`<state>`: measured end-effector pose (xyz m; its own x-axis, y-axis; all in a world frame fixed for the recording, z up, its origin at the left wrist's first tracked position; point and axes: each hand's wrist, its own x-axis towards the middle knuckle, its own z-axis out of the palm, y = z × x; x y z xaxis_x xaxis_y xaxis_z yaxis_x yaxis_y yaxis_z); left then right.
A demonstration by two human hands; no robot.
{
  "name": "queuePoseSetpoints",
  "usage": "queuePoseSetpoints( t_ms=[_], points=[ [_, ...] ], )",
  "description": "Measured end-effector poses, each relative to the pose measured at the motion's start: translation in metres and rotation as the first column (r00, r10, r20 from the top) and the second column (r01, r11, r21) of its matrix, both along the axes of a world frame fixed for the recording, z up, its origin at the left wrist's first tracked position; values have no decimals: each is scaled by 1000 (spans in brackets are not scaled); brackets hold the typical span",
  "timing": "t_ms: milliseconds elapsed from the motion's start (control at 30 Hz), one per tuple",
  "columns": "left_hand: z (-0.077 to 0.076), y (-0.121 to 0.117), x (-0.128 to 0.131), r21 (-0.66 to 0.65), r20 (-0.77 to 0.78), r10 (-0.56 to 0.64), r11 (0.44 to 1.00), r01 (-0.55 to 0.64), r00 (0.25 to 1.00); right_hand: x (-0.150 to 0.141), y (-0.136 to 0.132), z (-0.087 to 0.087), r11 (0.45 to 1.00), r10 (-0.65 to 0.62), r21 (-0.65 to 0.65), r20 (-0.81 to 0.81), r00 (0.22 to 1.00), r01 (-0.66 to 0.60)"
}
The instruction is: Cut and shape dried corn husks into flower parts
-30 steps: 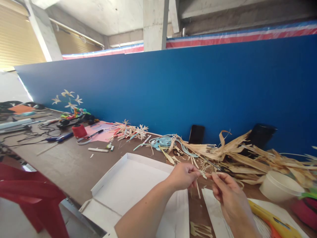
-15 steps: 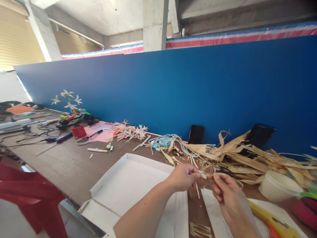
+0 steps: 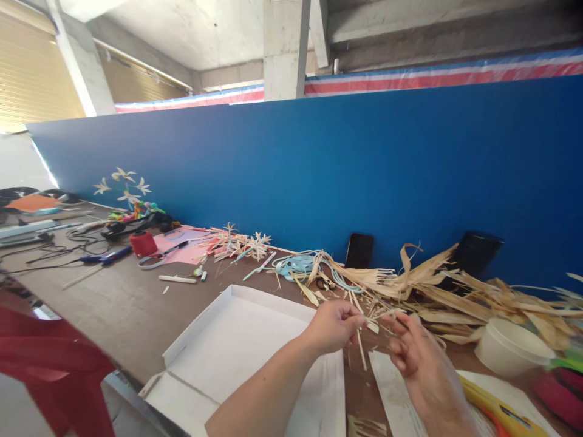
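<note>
My left hand [image 3: 334, 328] is closed in a pinch above the right edge of an open white cardboard box [image 3: 255, 340]. A thin pale strip [image 3: 372, 327] shows at its fingertips, partly lost among scraps behind. Just to the right, my right hand [image 3: 421, 364] has its thumb and index finger apart, slightly blurred, with nothing clear between them. Thin husk scraps [image 3: 363, 352] lie beneath and behind both hands. Under my right wrist are a white sheet [image 3: 389, 388] and a yellow-handled tool [image 3: 501, 409].
Dried corn husks [image 3: 469, 297], a cream tub [image 3: 512, 349] and a blue cord bundle [image 3: 298, 265] line the back. Two phones, one a black phone [image 3: 359, 250], lean on the blue partition [image 3: 291, 170]. Leftward are husk flowers [image 3: 241, 243], red thread [image 3: 143, 243] and a glue stick [image 3: 177, 279].
My right hand's thumb and index finger have come apart from their pinch, and the hand has tilted slightly. The left hand keeps its pinch. The view has shifted a little.
</note>
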<state>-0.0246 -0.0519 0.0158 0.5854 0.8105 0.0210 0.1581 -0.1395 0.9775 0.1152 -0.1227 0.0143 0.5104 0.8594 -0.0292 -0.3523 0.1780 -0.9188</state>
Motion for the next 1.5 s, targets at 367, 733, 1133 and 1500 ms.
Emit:
queuePoseSetpoints(
  t_ms=[367, 733, 1133, 1500],
  points=[
    [6, -9, -4, 603, -417, 265, 796, 47, 869, -2, -5, -9, 941, -303, 302, 953, -18, 153],
    [6, -9, -5, 571, -292, 221, 820, -15, 931, 3, 0, -18, 946, -196, 212, 977, -88, 245],
    [-5, 1, -2, 232, -144, 74, 972, -39, 987, 6, 1, -16, 945, -118, 3, 936, 331, 327],
    [-13, -10, 8, 170, -181, -23, 984, 54, 983, 5, 7, -18, 975, -77, -170, 331, 940, 140]
  ],
)
